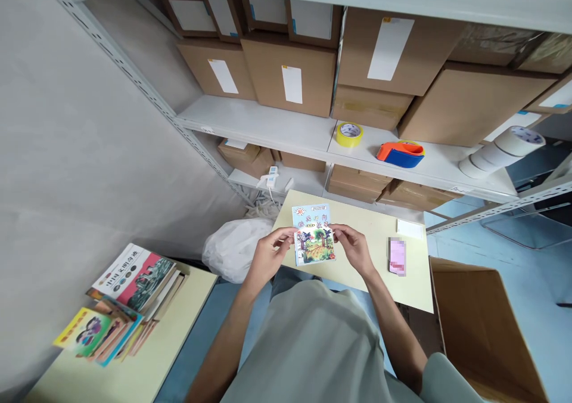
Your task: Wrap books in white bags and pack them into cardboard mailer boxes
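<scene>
A light-blue children's book [300, 212] with printed characters is at the near side of the cream table, below my chest. In front of its lower part is a picture card [315, 248] showing trees and a path. My left hand [271, 251] pinches the card's upper left edge between thumb and fingers. At the opposite edge, my right hand [354, 248] pinches the upper right corner. Whether the book rests on the table or is held along with the card, I cannot tell.
The cream table [357, 272] carries a pink-screened phone [397, 256] and a white box [409, 229]. Book stacks [134, 278] stand on the left table. Shelves ahead hold cartons [290, 75], yellow tape [349, 134] and a tape dispenser [401, 154]. An open carton [487, 325] is at right.
</scene>
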`<state>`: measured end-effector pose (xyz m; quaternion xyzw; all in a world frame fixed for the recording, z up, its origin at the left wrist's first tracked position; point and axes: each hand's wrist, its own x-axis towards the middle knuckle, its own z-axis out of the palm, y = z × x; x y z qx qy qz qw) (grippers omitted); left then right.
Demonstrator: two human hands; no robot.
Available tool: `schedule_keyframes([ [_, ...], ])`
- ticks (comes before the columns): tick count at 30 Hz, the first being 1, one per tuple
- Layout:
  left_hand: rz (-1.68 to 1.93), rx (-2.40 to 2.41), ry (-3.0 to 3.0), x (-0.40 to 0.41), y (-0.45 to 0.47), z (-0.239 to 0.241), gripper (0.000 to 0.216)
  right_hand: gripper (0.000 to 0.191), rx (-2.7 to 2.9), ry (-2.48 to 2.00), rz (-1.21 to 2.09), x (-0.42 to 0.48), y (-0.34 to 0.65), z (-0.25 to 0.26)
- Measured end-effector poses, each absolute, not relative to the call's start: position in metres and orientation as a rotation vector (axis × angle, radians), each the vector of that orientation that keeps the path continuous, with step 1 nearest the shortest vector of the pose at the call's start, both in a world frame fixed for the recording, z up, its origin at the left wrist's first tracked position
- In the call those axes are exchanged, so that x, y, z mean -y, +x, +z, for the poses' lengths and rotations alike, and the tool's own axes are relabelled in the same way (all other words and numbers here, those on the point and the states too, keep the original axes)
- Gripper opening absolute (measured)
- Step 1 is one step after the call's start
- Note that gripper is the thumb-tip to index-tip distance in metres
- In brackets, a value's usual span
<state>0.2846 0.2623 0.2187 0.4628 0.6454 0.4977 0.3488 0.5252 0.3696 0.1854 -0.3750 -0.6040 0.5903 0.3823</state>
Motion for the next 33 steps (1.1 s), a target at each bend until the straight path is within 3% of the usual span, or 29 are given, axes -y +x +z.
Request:
schedule_keyframes([
  [15,1.243,-1.746,1.071,-0.277,0.299,0.228,0.050,0.060,1.432,-1.102,1.685,-0.370,0.520,0.194],
  [26,1.246,-1.767,1.113,-0.280,0.300,0.227,0.063,0.063,1.324,-1.000,1.725,-0.368,0.523,0.186],
  [33,1.286,-1.736,1.614,-0.278,0.329,0.230,0.023,0.049,1.243,-0.969,1.686,-0.373,0.509,0.159],
])
